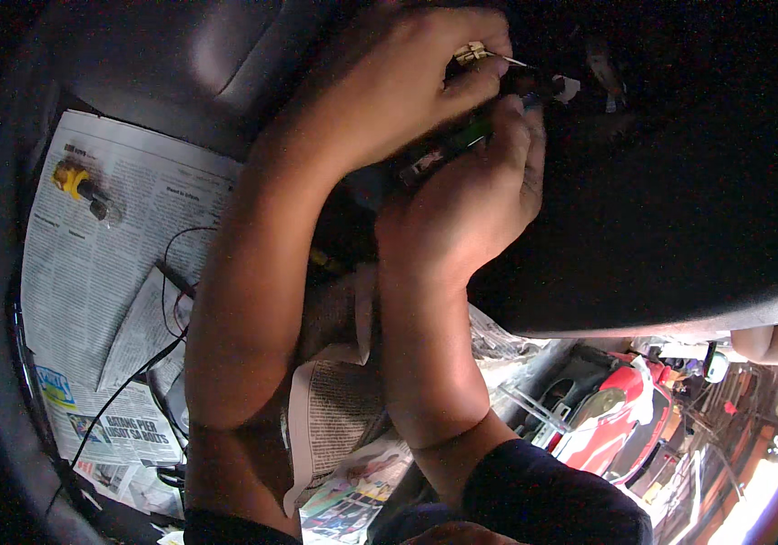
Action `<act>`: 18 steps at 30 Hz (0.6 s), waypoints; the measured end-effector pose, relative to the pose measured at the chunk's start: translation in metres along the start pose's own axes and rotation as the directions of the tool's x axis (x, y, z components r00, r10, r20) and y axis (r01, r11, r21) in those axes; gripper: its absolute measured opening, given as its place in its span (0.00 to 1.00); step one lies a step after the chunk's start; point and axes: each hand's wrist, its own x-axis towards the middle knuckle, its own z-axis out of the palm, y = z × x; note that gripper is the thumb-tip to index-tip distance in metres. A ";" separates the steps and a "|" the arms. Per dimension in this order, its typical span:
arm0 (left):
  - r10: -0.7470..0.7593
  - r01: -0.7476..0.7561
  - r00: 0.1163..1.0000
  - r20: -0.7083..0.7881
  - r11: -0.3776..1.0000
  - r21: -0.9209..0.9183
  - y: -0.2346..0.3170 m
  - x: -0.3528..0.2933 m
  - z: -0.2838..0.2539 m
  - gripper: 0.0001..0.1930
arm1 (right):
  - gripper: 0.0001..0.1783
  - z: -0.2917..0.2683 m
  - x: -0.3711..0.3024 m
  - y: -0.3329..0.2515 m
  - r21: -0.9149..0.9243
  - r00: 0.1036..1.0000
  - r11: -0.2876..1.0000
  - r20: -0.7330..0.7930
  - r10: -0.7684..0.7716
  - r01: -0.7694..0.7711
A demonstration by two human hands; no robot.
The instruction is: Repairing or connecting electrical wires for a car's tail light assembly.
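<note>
My left hand [448, 68] is closed high up in a dark recess, beneath a dark panel. Between its thumb and fingers is a small gold-coloured piece [470, 53] with a thin bright pin pointing right. Just below, my right hand [489, 182] is closed, its fingertips pressed together beside the left thumb. What the right fingers hold is lost in shadow. A dark part with a green strip [475, 138] lies between the two hands. Right of the fingertips hangs a small white scrap [567, 88], perhaps tape or a connector.
Newspaper sheets [125, 263] cover the surface at left. On them lie a yellow and black tool [84, 191] and a thin black cable [125, 386]. More newspaper [334, 418] sits between my forearms. A dark panel [652, 227] fills the right. A red vehicle [607, 422] stands beyond it.
</note>
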 end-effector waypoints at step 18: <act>0.031 -0.036 0.998 -0.050 0.995 -0.095 0.003 0.001 0.005 0.08 | 0.11 0.007 0.001 -0.008 0.028 0.999 0.999 -0.018 -0.030 0.030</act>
